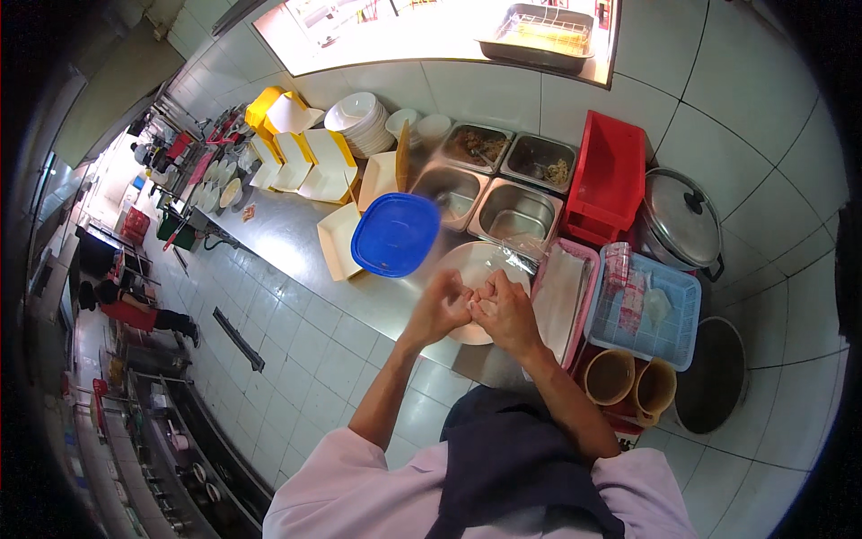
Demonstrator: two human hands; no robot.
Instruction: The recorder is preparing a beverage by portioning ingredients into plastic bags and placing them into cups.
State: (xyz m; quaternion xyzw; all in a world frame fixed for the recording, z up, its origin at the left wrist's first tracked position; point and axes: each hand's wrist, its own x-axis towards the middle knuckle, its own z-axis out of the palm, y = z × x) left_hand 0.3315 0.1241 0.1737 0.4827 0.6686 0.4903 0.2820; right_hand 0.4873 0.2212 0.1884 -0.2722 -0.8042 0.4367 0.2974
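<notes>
My left hand (pixel 441 306) and my right hand (pixel 502 310) meet over a round pale plate or board (pixel 465 335) at the counter's edge. Their fingers pinch together on something small and whitish, mostly hidden by the fingers. Clear plastic wrap (pixel 515 258) lies at the far side of the round piece. Left of it is a blue plastic lid (pixel 396 234), beside opened paper food boxes (pixel 339 242). Beyond my hands stand steel food pans (pixel 517 214), two of them holding food. A pink tray (pixel 562 303) with whitish sheets is close by my right hand.
A blue basket (pixel 683 323) with packets, tan jugs (pixel 608 377), a red bin (pixel 606 175) and a lidded pot (pixel 683 215) stand at right. Stacked white bowls (pixel 360 124) and yellow boxes (pixel 293 162) line the far left of the counter. A person (pixel 128 306) is farther off.
</notes>
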